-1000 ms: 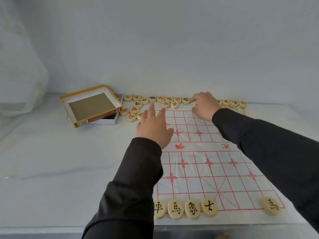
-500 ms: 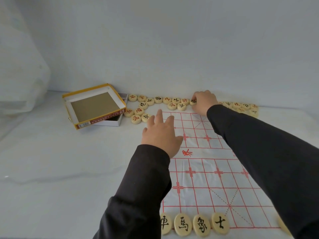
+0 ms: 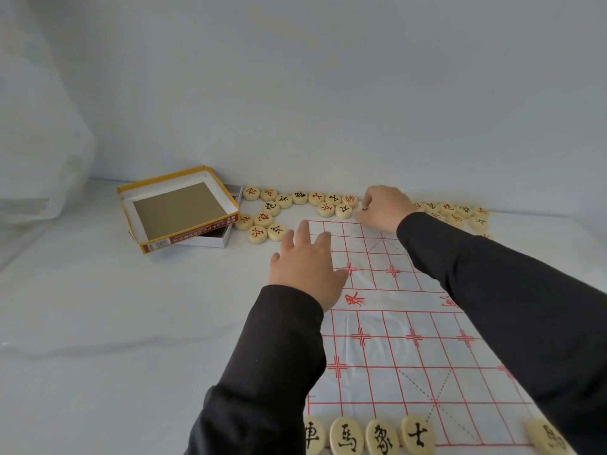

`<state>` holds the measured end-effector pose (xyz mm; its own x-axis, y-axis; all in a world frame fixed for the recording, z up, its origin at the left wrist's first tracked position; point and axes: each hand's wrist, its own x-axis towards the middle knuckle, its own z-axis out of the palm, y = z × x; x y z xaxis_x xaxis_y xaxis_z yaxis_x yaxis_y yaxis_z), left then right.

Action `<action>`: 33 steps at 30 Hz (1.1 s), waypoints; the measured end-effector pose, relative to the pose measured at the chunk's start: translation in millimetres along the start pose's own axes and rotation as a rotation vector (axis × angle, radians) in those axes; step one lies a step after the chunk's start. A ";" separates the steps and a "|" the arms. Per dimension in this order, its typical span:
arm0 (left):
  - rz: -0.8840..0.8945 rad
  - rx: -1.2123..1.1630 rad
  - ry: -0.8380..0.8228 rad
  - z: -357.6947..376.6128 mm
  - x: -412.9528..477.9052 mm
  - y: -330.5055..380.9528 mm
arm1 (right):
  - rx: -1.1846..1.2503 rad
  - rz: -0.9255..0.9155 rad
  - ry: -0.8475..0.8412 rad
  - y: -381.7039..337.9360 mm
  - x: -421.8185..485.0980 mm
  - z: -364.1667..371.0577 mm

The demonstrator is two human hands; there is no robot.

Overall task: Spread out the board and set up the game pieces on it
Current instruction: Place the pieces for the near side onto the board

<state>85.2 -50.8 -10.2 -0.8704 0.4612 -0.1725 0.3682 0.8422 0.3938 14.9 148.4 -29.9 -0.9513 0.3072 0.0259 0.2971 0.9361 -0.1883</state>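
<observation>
The white paper board [image 3: 394, 323] with a red grid lies spread on the table. My left hand [image 3: 305, 267] rests flat with spread fingers on the board's far left part. My right hand [image 3: 384, 208] is at the board's far edge, fingers curled round a round wooden game piece that is mostly hidden. Several loose pieces [image 3: 300, 198] with red or black characters lie beyond the far edge, and more [image 3: 460, 211] lie to the right of my right hand. A row of black-character pieces [image 3: 346, 435] stands on the near edge.
An open yellow box lid [image 3: 179, 208] leans on its white tray [image 3: 216, 238] at the far left of the table. A pale wall stands close behind the pieces. A translucent plastic bag [image 3: 42, 142] sits at the far left.
The view has tilted up, so the near row of pieces sits lower in the frame. My right hand stays at the far edge among the pieces, and my left hand stays flat on the board.
</observation>
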 end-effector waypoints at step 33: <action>-0.013 0.026 -0.043 0.4 2.6 1.2 | 0.029 0.004 -0.055 -36.8 39.0 -14.4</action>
<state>83.5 -48.5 -10.5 -0.8607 0.4608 -0.2164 0.3655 0.8552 0.3674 -31.9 128.4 -7.8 -0.9533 0.3006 -0.0288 0.2996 0.9291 -0.2169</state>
